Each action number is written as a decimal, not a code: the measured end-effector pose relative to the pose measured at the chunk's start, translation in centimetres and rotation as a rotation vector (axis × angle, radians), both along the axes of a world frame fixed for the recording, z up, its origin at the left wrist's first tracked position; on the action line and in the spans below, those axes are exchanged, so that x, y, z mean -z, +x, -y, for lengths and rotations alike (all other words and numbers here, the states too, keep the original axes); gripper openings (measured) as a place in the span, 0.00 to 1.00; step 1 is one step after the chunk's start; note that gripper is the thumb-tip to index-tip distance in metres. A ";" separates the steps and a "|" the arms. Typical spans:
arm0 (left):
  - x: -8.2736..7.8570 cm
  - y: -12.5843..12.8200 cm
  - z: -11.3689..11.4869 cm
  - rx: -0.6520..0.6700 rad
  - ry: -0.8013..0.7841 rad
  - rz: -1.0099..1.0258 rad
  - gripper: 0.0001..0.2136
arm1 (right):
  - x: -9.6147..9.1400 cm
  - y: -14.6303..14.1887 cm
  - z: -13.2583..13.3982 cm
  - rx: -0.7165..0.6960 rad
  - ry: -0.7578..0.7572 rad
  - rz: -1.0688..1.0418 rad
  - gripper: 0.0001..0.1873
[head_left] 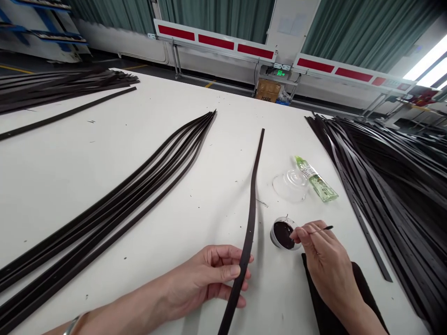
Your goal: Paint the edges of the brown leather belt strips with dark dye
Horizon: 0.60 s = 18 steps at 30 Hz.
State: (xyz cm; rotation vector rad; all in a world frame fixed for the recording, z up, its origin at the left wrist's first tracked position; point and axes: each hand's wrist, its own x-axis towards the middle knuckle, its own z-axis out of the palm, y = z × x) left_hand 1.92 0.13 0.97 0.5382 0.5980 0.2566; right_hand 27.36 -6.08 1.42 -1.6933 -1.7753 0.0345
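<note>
My left hand (pixel 218 274) pinches a long dark strap (pixel 251 214) between thumb and fingers. The strap's far end rises away from me above the table, and its near end runs out of the picture. In my right hand (pixel 326 263) is a thin cotton swab (pixel 319 230), gripped between thumb and fingertips, with one dark tip pointing right. Its other end is hidden by the fingers, right at the edge of a small clear cup (pixel 274 238) of dark liquid. Under my right wrist lies a black cloth (pixel 310 288).
Several dark straps (pixel 150 174) lie fanned on the white table (pixel 139 288) at left. Larger piles (pixel 391 186) cover the right side and far left (pixel 70 86). A clear round lid (pixel 291 184) and a green packet (pixel 317 181) sit beyond the cup.
</note>
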 end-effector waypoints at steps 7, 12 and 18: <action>0.2 0.1 0.1 -0.008 0.008 0.007 0.09 | 0.5 0.1 -0.3 -0.023 0.011 0.054 0.13; 0.3 0.1 0.1 -0.010 0.007 0.006 0.09 | 0.5 0.2 -0.3 -0.023 0.012 0.027 0.13; 0.1 0.0 0.1 -0.012 0.018 0.001 0.08 | -1.1 -0.4 0.8 0.230 -0.063 -0.322 0.20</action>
